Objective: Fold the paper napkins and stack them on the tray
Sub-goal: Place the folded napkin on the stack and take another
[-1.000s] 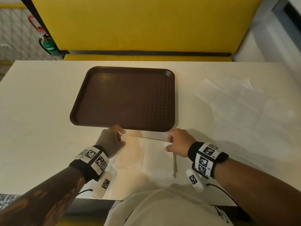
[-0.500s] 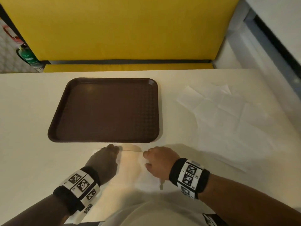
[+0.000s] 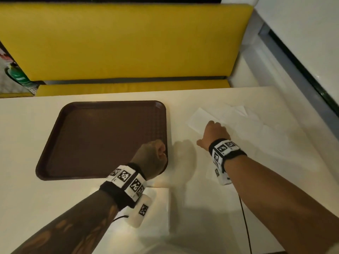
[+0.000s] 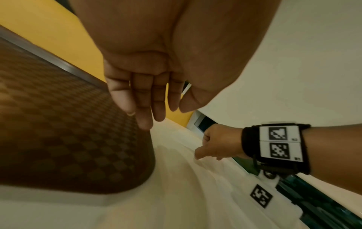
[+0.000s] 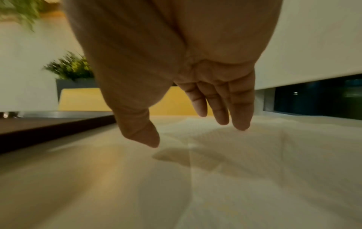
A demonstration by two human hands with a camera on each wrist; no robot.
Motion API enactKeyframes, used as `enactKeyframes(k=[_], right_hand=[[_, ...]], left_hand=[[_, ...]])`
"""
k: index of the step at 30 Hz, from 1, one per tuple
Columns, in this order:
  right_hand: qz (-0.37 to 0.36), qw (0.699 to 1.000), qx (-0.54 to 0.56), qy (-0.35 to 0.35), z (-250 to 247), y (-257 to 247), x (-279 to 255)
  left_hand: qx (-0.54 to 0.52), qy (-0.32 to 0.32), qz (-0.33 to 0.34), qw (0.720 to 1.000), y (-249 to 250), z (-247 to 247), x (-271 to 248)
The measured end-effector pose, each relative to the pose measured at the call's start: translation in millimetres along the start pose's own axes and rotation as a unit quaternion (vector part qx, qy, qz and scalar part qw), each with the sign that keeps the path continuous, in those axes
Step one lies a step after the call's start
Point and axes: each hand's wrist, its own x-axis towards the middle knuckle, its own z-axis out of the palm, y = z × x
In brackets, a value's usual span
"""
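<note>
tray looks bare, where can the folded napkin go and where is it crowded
The tray floor is bare except its near right corner, under the left hand. Bare table lies left of the tray. Right of it, the right hand reaches over spread unfolded napkins. The folded napkin lies near.

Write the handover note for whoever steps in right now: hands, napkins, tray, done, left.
Left hand: open, holding nothing, above the tray's near right corner.
Right hand: open, reaching onto the unfolded napkins spread to the tray's right; nothing gripped.
Tray: holds no napkins.
Folded napkin: lies on the table in front of the tray, partly under the left wrist.
Done: one fold.
Left: move it onto the tray, fold and stack the rest.
</note>
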Motion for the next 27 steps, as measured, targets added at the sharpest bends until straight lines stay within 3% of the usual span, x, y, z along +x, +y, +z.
enactKeyframes(k=[6,14,17,19,22,25,27], right_hand=[[-0.008,0.999,-0.031,0.016,7,1,16],[-0.037,0.997,-0.050,0.038,-2,5,15],[-0.067,0.996,-0.014,0.050,-12,3,8],[-0.115,0.987,0.091,0.060,-25,-1,-3],[-0.153,0.930,0.331,0.040,-55,-9,-34],[-0.158,0.808,0.566,-0.045,-81,-15,-61],[-0.146,0.757,0.632,-0.082,-94,-16,-74]], left_hand=[[-0.009,-0.054,0.016,0.998,12,17,7],[-0.049,-0.060,0.018,0.997,15,14,5],[-0.075,-0.038,0.023,0.996,18,11,5],[-0.080,-0.021,0.022,0.996,22,7,4],[-0.126,-0.018,0.018,0.992,23,-1,1],[-0.198,-0.031,0.025,0.979,22,-12,-6],[-0.211,-0.034,0.034,0.976,23,-19,-13]])
